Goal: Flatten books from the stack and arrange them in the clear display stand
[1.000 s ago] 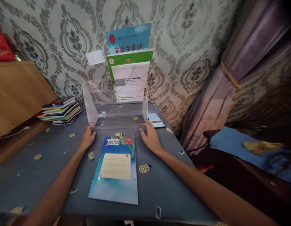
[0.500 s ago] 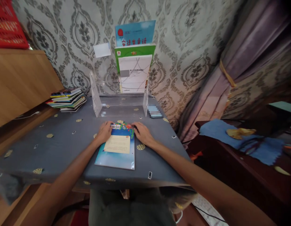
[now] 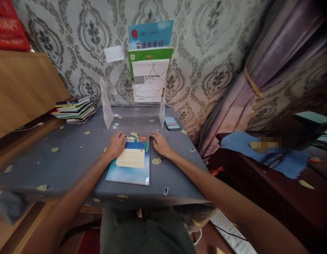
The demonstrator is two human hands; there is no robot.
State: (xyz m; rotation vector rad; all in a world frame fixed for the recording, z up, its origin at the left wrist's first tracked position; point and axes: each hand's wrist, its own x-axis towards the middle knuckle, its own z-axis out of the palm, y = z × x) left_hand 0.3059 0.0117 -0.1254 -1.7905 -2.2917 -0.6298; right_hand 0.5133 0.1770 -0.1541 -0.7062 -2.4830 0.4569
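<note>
A blue picture book lies flat on the cloth-covered table, a cream text panel and barcode squares showing on its upward face. My left hand rests along the book's upper left edge, fingers stretched forward, fingertips touching the corner by the barcodes. Just off the upper right edge, my right hand lies on the table with its fingers apart, holding nothing. Beyond both hands stands a clear acrylic stand. Behind its right part, a green-bordered book, a white booklet and a light blue book stand upright.
A stack of books lies at the back left, near a wooden cabinet. A phone-like item, partly blurred out, sits right of the stand. On the right, a dark red surface carries a blue cloth. Patterned wallpaper closes the back.
My right hand has drawn slightly off the book's right edge, leaving a small gap. My left hand stays at the left edge. The view has shifted slightly.
</note>
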